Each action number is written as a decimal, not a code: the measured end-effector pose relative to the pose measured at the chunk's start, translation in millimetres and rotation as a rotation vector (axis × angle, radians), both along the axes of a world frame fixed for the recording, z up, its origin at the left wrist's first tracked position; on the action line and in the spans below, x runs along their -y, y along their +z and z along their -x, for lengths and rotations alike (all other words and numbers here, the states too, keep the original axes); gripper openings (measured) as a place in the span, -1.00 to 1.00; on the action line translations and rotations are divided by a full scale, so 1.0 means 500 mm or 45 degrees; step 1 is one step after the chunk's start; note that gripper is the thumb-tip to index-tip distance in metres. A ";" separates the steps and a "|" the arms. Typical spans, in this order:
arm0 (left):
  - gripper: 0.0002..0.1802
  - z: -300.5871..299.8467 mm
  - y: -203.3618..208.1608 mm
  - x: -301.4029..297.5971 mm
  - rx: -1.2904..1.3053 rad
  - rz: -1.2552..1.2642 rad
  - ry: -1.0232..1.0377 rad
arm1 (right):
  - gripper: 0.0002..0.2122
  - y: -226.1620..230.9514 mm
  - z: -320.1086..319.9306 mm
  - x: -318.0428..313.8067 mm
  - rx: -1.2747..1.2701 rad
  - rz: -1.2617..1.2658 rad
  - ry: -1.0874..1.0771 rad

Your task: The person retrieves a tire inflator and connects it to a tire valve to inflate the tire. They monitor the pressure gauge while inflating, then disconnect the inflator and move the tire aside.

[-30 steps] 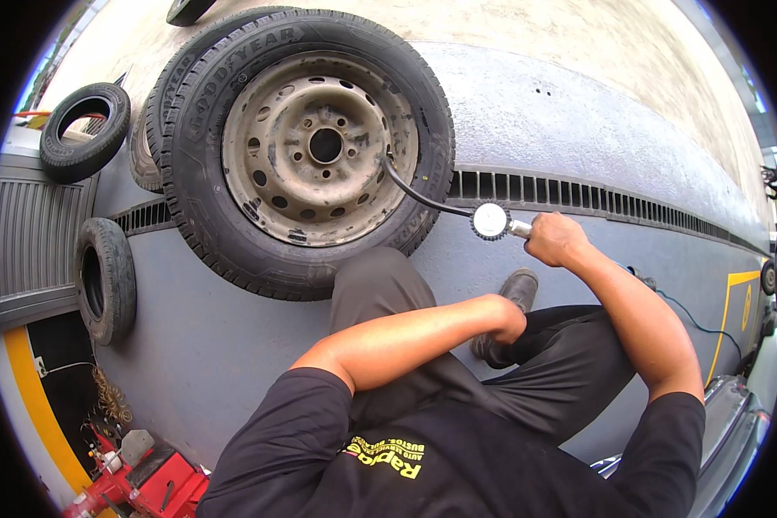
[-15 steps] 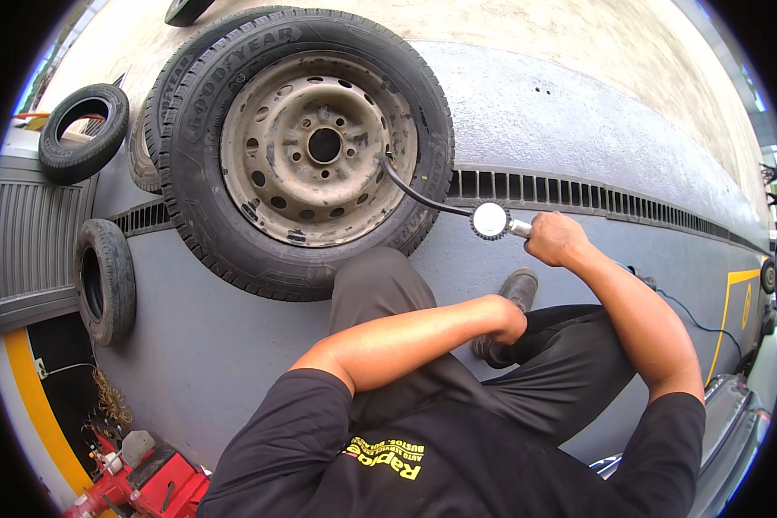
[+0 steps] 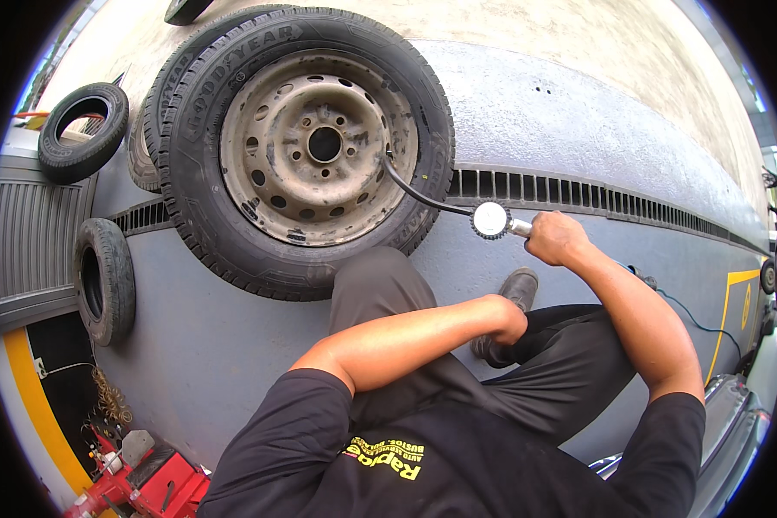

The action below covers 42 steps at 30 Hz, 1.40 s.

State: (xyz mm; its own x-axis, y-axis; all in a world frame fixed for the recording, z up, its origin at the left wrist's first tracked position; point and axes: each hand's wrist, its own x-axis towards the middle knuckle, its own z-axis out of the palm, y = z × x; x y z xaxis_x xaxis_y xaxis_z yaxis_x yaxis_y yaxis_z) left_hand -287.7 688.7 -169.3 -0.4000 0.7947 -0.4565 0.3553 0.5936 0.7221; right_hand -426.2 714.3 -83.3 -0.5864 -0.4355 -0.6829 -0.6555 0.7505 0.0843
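My right hand (image 3: 556,238) is closed around the metal handle of a tire inflator with a round, white-faced pressure gauge (image 3: 490,220). From the gauge a short black hose (image 3: 419,197) curves left to the rim of a steel wheel (image 3: 272,142), where its end meets the rim's right side. A black tire (image 3: 203,207) is mounted on this wheel, which stands upright in front of me. My left forearm lies across my bent knee, and my left hand (image 3: 508,321) hangs over near my shoe, with its fingers hidden.
Behind the wheel leans another tire (image 3: 157,112). Two loose tires (image 3: 85,134) are at the left, near a grey metal cabinet (image 3: 34,229). A floor drain grate (image 3: 570,192) runs across behind. Red equipment (image 3: 151,483) sits lower left; a blue-green hose (image 3: 699,323) lies at right.
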 end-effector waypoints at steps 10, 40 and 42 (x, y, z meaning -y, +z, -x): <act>-0.78 0.002 0.016 0.006 -0.017 -0.018 -0.055 | -0.73 0.004 -0.001 0.001 0.002 -0.017 -0.003; -0.79 -0.003 -0.010 -0.004 -0.001 -0.035 0.001 | -0.72 0.007 -0.003 0.004 -0.011 -0.012 0.004; -0.79 -0.003 -0.015 -0.007 -0.015 -0.024 -0.017 | -0.72 0.006 -0.003 0.003 -0.010 -0.001 0.006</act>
State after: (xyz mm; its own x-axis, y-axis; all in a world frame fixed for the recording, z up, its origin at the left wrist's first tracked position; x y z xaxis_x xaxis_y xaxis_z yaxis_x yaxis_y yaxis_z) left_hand -286.3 692.1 -176.7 -0.3942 0.8087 -0.4365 0.3717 0.5747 0.7291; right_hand -424.9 713.0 -80.2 -0.5897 -0.4377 -0.6788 -0.6582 0.7474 0.0899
